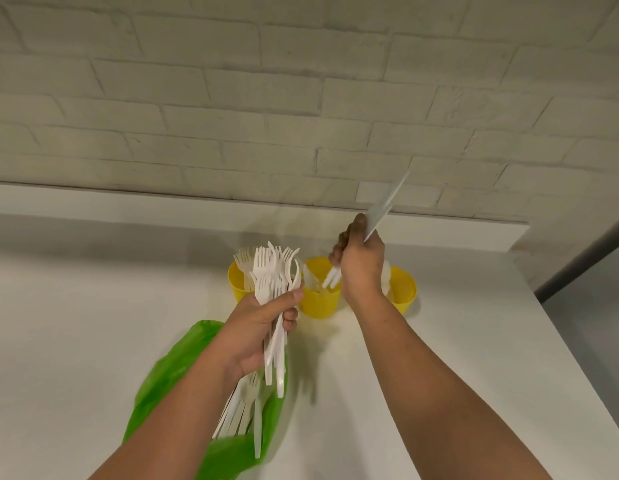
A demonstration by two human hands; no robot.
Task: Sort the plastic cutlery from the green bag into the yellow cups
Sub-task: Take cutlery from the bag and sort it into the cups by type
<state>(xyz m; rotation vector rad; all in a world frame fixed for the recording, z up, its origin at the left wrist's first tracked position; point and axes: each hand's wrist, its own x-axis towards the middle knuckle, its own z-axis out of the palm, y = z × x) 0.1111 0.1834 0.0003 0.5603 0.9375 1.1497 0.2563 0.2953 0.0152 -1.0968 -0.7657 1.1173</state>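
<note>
My left hand (263, 327) grips a bundle of white plastic forks (275, 282), tines up, in front of the left yellow cup (237, 284), which holds several forks. My right hand (361, 263) is raised over the middle yellow cup (318, 303) and holds white cutlery (384, 206) whose handle points up toward the wall; fork tines stick out below its fingers. The right yellow cup (405, 289) is partly hidden behind my right wrist. The green bag (176, 372) lies on the table under my left forearm, with more white cutlery (245, 414) on it.
The white table (457, 341) ends at a right edge that runs diagonally down the frame. A white brick wall (266, 98) with a low ledge stands right behind the cups.
</note>
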